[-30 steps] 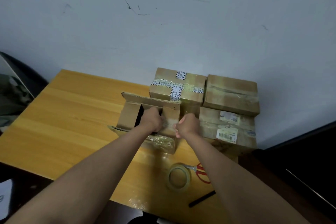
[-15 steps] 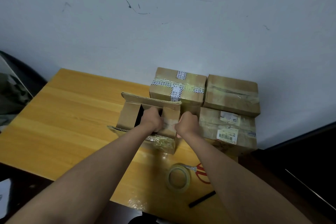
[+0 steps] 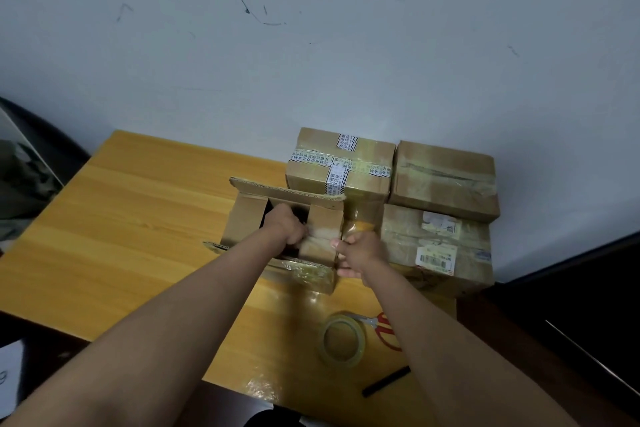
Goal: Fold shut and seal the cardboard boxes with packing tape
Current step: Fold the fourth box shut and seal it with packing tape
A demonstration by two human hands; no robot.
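open box (image 3: 277, 218) between left hand (image 3: 289, 227), right hand (image 3: 360, 251)

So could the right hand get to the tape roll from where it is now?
Probably yes. The right hand is at the open box's right side, and the tape roll lies flat on the table just nearer, with only the red-handled scissors beside it.
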